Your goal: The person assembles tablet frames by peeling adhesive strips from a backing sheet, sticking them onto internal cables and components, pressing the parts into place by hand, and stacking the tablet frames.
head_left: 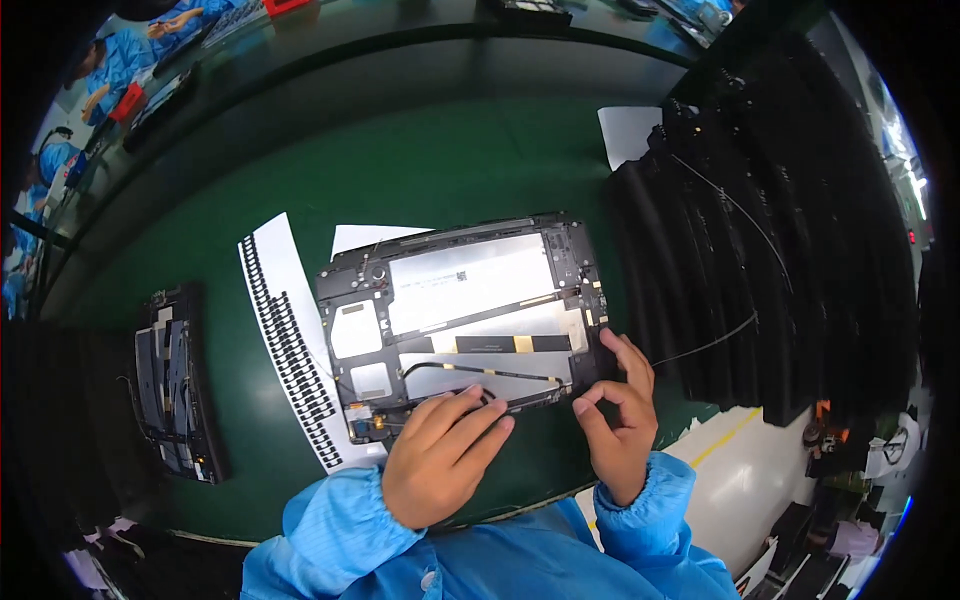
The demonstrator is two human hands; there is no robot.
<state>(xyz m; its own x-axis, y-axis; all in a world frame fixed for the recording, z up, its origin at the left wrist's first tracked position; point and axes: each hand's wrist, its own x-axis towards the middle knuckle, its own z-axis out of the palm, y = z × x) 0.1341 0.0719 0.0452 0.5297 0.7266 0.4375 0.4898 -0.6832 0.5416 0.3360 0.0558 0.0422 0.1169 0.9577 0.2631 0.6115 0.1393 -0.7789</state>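
An opened tablet [470,333] lies in front of me, its inside facing up with silver battery panels, a black frame and a thin black cable [480,371] across its lower part. My left hand [440,458] rests over the near edge, fingers stretched and slightly apart, fingertips at the cable's left half. At the near right corner is my right hand [622,420]. Its index finger reaches along the tablet's right edge, while thumb and another finger are pinched close together by the corner. Whatever sits between them, if anything, is too small to make out.
White sheets with a row of black tabs [290,350] lie left of and under the tablet on the green bench [440,150]. Further left is another opened tablet [170,385]. Dark stacked units with loose wires [740,250] stand at right, beside a white paper [630,138].
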